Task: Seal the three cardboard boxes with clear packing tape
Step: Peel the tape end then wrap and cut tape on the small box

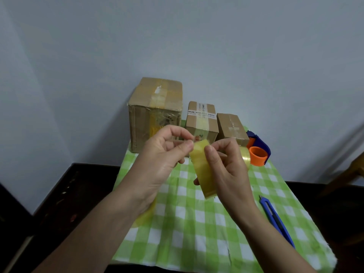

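Three cardboard boxes stand at the back of the table: a large box point(155, 113) on the left, a medium box point(201, 121) in the middle and a small box point(232, 127) on the right, each with tape on top. In front of them I hold a roll of clear yellowish packing tape point(202, 174) above the cloth. My right hand point(226, 170) grips the roll. My left hand point(163, 160) pinches the roll's top edge between thumb and fingers.
A green-and-white checked cloth point(206, 233) covers the table. A blue and orange tape dispenser point(258, 150) with a second roll sits at the right of the boxes. A blue utility knife point(275, 219) lies on the right. Another tape roll point(145, 215) shows under my left wrist.
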